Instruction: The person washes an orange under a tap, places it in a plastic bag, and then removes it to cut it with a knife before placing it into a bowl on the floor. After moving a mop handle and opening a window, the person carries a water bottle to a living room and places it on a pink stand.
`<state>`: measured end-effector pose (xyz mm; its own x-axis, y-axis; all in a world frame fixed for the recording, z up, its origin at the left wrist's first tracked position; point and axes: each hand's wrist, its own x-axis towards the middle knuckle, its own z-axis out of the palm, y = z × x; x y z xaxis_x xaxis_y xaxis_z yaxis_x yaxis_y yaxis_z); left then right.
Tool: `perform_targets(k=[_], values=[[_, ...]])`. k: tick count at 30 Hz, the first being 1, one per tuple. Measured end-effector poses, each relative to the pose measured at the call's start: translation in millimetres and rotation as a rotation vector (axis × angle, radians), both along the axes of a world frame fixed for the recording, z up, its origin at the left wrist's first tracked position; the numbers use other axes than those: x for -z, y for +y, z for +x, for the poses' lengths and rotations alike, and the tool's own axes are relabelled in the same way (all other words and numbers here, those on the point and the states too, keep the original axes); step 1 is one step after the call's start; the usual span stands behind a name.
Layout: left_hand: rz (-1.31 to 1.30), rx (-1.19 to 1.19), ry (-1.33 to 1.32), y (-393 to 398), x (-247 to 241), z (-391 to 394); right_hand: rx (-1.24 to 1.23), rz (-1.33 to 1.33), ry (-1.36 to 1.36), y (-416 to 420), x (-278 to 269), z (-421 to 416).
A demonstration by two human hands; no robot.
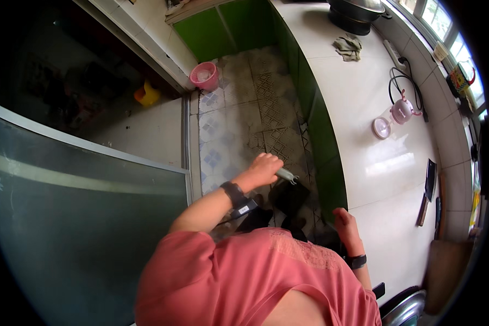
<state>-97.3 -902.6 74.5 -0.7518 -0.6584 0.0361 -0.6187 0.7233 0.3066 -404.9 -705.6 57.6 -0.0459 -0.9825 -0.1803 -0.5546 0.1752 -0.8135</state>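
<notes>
My left hand point(264, 169) is closed around a pale grey-green handle point(286, 175) that ends in short, hook-like prongs. It is held out over the tiled floor, and I cannot tell what tool it belongs to. Beneath the prongs is a dark, roughly square object point(291, 197), partly in shadow; whether the two touch is unclear. My right hand point(345, 224) is lower, beside the front edge of the white countertop point(387, 232). Its fingers are curled, and their inner side is hidden, so anything in them cannot be made out.
Green cabinets point(326, 163) line the right side. On the counter are a cleaver point(430, 181), a pink-purple small appliance point(402, 112), a cloth point(348, 47) and a dark pot point(356, 16). A pink bucket point(204, 77) stands by the doorway; a glass sliding door point(85, 212) is at left.
</notes>
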Motion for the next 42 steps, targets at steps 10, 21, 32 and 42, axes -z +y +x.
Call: perform_targets(k=[10,21,32,42], values=[[0.284,-0.483,0.176,-8,-20,87,-0.253,-0.008,0.117,-57,1,38],[0.277,-0.678,0.396,-26,17,197,-0.465,-0.045,0.296,-152,-31,146],[0.391,-1.028,0.508,-5,24,253,-0.808,-0.181,0.291,-265,-25,224],[0.171,-1.294,0.606,25,43,274,-1.298,-0.082,0.221,-369,7,302]])
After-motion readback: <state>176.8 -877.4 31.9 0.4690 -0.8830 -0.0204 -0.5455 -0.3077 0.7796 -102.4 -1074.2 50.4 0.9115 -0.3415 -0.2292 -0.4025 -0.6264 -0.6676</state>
